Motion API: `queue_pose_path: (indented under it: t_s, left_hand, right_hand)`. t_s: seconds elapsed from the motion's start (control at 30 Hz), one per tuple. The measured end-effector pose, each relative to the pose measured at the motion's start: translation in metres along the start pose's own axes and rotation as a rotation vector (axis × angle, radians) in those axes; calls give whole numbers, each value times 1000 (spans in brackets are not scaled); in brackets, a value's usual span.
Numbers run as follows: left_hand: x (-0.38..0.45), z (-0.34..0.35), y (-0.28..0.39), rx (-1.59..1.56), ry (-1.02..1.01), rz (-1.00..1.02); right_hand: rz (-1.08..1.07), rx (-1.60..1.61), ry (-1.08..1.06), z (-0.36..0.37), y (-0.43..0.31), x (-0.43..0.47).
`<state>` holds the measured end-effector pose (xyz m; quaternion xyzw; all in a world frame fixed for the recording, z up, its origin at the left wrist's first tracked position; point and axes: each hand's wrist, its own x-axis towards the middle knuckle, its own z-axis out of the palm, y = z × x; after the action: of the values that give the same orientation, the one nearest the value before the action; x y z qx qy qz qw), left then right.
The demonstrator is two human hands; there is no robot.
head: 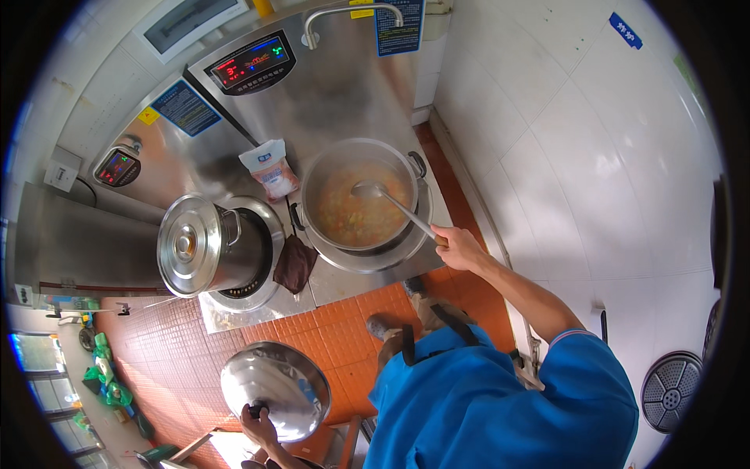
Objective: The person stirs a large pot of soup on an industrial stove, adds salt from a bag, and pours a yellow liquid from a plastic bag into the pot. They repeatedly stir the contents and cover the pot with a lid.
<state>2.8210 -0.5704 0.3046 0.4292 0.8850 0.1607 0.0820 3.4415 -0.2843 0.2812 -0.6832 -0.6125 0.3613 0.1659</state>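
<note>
My right hand (460, 249) grips the wooden end of a long-handled metal ladle (404, 210). Its bowl is over the soup (351, 220), a yellow-orange liquid with small chunks, inside a large two-handled metal pot (313, 170). The pot sits on the right round burner of a steel stove. At the lower left, my left hand (261, 432) holds the black knob of a domed, shiny metal lid (281, 381), well away from the pot. Beside the pot stands a plastic bag of white granules (272, 170), its contents not certain.
A lidded steel stockpot (190, 246) occupies the left burner. Dark brown cloth (295, 265) lies between the burners. A swing faucet (351, 9) and lit control panel (252, 63) are on the backsplash. Tiled wall (574, 176) rises on the right; orange tiles (345, 316) cover the floor.
</note>
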Motion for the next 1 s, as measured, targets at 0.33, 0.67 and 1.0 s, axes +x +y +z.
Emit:
queue_pose_path:
  t_s: [0.33,0.67,1.0]
  left_hand:
    - [-12,-6,8,-8,22,-70]
    - [-25,-3,14,-87,48,-141]
    - [-45,0,20,-91,90,-196]
  right_hand:
    - [269,1063,-351,-29,-44,20]
    - [-54,297,-173,-62,-129,89]
    - [-70,-157,144,-48,-131,117]
